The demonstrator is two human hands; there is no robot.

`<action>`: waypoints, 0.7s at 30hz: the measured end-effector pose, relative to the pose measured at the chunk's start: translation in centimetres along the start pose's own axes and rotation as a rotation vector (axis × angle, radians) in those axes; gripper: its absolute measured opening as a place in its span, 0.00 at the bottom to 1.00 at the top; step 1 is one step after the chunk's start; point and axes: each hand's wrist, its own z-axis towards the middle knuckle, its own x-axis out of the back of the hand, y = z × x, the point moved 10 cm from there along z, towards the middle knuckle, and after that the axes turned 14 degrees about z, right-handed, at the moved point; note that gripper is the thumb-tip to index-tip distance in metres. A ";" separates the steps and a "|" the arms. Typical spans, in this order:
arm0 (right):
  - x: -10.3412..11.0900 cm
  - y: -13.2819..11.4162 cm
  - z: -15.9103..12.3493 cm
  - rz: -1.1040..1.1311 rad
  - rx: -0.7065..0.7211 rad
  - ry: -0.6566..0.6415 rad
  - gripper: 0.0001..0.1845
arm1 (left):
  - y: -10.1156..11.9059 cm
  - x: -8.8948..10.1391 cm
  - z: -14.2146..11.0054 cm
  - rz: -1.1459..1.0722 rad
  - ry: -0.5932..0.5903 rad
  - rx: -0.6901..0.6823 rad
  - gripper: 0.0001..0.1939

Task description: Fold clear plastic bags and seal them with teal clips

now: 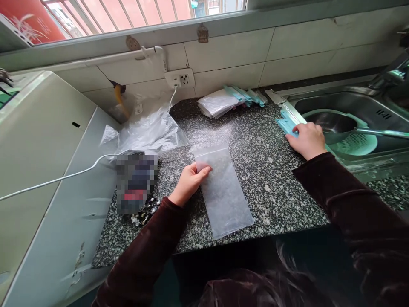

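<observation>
My left hand (pixel 191 182) pinches the left edge of a clear zip bag (pixel 226 200), thumb on top. The bag lies flat on the speckled counter, its zip end away from me, and looks empty. Over by the sink, my right hand (pixel 309 139) has its fingers and thumb closed on light-blue flat pieces (pixel 286 123) at the counter's right side. Their exact kind is hard to make out, and my fingers cover part of them. Toward the wall rests a pile of clear packets with light-blue strips (pixel 220 102).
Crumpled clear plastic (pixel 150 130) lies at the left, beside a blurred-out phone-shaped object (pixel 136 183). A white cable (pixel 92 167) crosses from the left; another runs to the wall socket (pixel 180 79). In the sink (pixel 300 102) sit a green colander (pixel 354 147) and a metal pan (pixel 335 123).
</observation>
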 end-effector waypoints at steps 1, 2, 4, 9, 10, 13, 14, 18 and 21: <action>-0.4 -0.7 0.0 -0.003 0.029 -0.004 0.17 | 0.0 0.0 0.0 -0.004 -0.003 0.000 0.18; -0.8 -1.6 0.0 -0.006 0.055 -0.015 0.17 | 0.0 0.0 0.0 -0.007 -0.006 -0.001 0.18; -1.5 -3.2 -0.2 -0.008 0.100 -0.039 0.17 | 0.0 0.0 0.0 -0.004 -0.012 0.000 0.18; -1.4 -5.4 -0.4 0.038 0.148 -0.076 0.18 | -0.1 -0.1 0.0 0.018 -0.033 0.014 0.17; -1.0 -5.3 -0.2 0.053 0.135 -0.070 0.17 | -0.1 -0.1 0.0 0.023 -0.037 0.017 0.17; -0.2 -3.7 0.8 0.078 0.023 -0.056 0.14 | -0.2 -0.1 -0.1 0.040 -0.047 0.024 0.17; -0.2 -2.9 1.2 0.083 -0.029 -0.070 0.14 | -0.3 -0.1 0.0 0.044 -0.048 0.027 0.17; -1.3 -0.9 2.3 0.122 -0.157 -0.142 0.14 | -0.5 -0.1 0.0 0.051 -0.056 0.038 0.17; -1.5 -0.3 2.7 0.112 -0.180 -0.112 0.14 | -0.5 -0.3 0.1 0.059 -0.080 0.034 0.18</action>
